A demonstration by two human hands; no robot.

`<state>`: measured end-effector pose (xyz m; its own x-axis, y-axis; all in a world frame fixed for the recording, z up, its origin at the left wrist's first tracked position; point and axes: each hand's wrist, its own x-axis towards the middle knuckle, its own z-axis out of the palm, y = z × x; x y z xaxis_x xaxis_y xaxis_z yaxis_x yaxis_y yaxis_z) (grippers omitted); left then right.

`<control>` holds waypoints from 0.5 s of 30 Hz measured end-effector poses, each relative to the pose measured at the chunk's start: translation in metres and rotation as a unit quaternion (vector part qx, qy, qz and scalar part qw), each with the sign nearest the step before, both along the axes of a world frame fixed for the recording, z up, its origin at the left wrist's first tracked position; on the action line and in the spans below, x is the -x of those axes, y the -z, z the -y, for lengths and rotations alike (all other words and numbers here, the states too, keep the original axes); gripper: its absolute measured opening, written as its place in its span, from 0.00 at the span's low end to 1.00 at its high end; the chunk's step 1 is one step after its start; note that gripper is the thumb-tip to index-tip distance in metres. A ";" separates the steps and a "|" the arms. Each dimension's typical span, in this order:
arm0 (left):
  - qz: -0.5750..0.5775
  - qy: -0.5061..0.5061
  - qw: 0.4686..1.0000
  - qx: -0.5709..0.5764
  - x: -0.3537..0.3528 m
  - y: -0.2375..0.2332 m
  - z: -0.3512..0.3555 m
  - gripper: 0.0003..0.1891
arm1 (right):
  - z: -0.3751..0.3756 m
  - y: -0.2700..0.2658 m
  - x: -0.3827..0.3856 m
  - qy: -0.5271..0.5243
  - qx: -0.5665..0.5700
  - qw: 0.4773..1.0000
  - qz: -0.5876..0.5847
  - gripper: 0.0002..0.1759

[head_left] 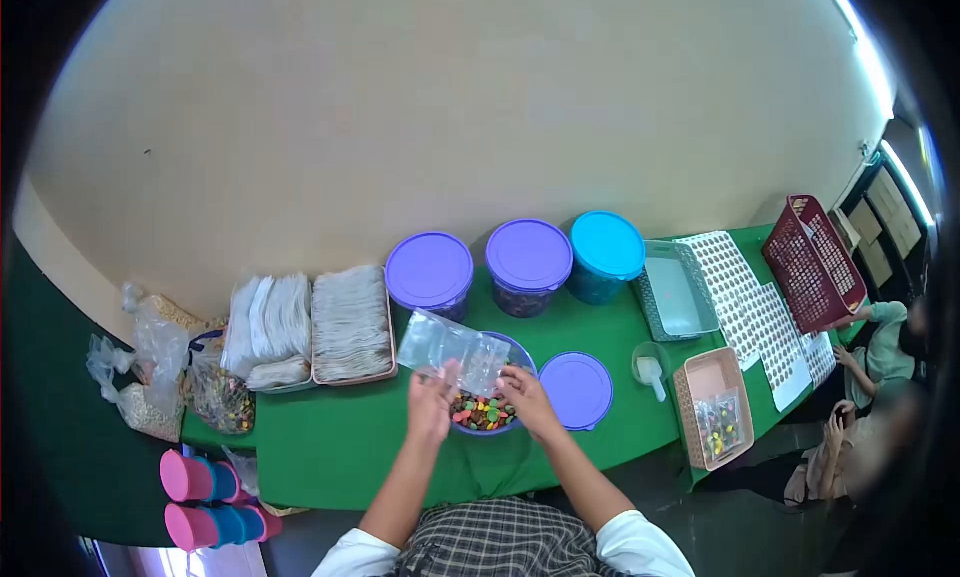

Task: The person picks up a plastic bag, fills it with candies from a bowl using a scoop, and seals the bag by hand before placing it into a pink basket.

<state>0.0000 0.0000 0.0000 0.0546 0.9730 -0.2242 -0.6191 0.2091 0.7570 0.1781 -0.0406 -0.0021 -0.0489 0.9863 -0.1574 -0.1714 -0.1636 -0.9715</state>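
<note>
A clear plastic bag [452, 347], flat and with no contents visible, is held over a round purple tub [527, 352] of mixed colourful candies [482, 414]. My left hand [432, 402] has its fingers closed on the bag's lower left part. Pinched in my right hand [527, 399] is the bag's lower right corner. The bag hides the far part of the tub. Just right of the tub lies a round purple lid [575, 391].
Behind stand lidded tubs, two purple [430, 270] and one blue [608, 247]. Packed bags [352, 322] fill baskets at left. A scoop [652, 375], a peach basket [713, 377] with a filled packet, sticker sheets [735, 287] and a maroon basket [812, 267] are right. People sit far right.
</note>
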 end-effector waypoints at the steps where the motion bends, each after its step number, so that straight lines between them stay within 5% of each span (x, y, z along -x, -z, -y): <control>1: 0.000 0.013 1.000 0.014 -0.005 0.003 0.000 0.18 | -0.009 0.004 0.006 0.058 0.001 0.998 -0.001 0.20; 2: 0.000 0.025 0.999 0.030 -0.005 0.006 -0.001 0.17 | -0.015 0.007 0.009 0.115 0.004 0.993 -0.003 0.12; 7: -0.088 0.029 0.994 0.055 0.018 0.030 0.026 0.10 | 0.017 -0.007 -0.015 0.083 0.016 0.996 0.019 0.09; 10: -0.136 0.070 0.986 0.065 0.028 0.036 0.027 0.18 | 0.016 0.005 -0.013 0.105 0.008 0.994 0.022 0.08; 12: -0.270 -0.053 0.960 0.045 0.032 0.025 0.032 0.33 | 0.018 0.010 -0.010 0.124 -0.008 0.992 0.032 0.07; 13: -0.270 -0.053 0.960 0.045 0.031 0.006 0.037 0.33 | 0.021 0.006 -0.010 0.102 -0.019 0.991 0.085 0.07; 14: -0.439 -0.048 0.888 -0.131 0.028 -0.020 0.043 0.40 | 0.022 0.001 -0.010 0.079 -0.031 0.987 0.137 0.07; 15: -0.580 -0.040 0.758 -0.296 0.024 -0.040 0.045 0.47 | 0.023 -0.003 -0.008 0.078 -0.032 0.987 0.137 0.07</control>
